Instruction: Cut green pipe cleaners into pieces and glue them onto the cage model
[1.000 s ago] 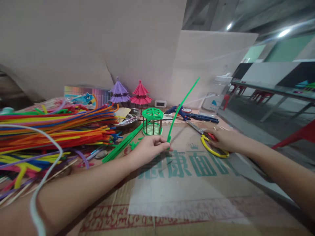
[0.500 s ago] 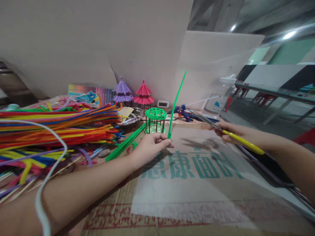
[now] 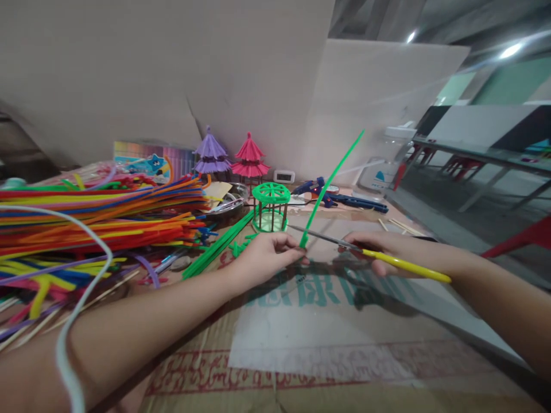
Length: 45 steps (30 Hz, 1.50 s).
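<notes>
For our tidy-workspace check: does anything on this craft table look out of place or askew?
Loose green pieces lie scattered beside the left hand, apart from the pipe cleaner pile. The small green pavilion stands upright; nothing looks damaged.

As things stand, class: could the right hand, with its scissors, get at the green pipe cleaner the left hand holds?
Probably yes. The right hand points the scissors at the green pipe cleaner just above the left hand, and nothing lies between them.
</notes>
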Each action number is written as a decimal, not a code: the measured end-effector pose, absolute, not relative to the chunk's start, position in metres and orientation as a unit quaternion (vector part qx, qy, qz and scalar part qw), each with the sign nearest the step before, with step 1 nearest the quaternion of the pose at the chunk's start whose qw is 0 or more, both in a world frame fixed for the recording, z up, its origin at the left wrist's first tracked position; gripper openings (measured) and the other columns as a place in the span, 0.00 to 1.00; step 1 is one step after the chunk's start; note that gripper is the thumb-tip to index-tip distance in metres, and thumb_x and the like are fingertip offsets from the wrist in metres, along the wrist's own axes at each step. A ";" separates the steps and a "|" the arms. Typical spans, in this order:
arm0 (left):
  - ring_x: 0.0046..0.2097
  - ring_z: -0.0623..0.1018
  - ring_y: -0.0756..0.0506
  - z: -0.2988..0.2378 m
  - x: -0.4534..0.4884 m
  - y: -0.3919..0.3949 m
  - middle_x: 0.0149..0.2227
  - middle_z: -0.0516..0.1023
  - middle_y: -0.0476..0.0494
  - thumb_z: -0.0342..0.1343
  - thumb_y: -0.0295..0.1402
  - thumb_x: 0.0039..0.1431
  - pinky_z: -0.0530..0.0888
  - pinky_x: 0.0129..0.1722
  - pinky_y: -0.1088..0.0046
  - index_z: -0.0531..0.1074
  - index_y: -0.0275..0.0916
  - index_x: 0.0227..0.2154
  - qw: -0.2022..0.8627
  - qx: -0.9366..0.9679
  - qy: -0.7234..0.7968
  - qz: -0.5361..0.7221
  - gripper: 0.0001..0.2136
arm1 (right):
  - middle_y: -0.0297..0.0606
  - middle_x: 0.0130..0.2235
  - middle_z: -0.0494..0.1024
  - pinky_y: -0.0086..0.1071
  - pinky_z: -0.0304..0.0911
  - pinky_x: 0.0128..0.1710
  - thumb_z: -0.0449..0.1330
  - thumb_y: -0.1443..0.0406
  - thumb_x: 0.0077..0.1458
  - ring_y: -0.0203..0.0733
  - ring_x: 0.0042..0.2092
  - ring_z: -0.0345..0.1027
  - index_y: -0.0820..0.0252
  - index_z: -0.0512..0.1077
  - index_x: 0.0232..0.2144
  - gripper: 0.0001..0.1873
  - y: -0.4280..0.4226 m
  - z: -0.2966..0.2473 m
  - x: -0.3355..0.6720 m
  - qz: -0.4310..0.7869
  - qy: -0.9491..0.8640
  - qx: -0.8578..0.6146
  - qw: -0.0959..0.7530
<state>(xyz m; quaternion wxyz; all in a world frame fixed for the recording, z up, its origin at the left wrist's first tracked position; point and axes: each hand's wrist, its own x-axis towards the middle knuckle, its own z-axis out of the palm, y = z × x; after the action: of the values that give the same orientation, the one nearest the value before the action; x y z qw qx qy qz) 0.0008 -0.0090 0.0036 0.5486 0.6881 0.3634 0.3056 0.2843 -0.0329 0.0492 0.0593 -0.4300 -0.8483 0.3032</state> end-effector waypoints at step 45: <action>0.36 0.79 0.49 0.003 0.000 -0.011 0.34 0.83 0.45 0.59 0.38 0.56 0.71 0.37 0.75 0.74 0.37 0.30 0.537 0.709 0.347 0.297 0.08 | 0.36 0.39 0.78 0.38 0.64 0.41 0.59 0.61 0.52 0.49 0.42 0.71 0.54 0.69 0.47 0.18 -0.033 0.044 0.276 0.318 -0.828 -0.460 0.046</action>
<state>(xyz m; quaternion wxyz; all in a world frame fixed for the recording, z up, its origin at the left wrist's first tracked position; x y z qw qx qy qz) -0.0001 -0.0105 0.0026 0.5371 0.7092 0.3468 0.2973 0.2762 -0.0325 0.0437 0.0458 -0.4598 -0.8280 0.3176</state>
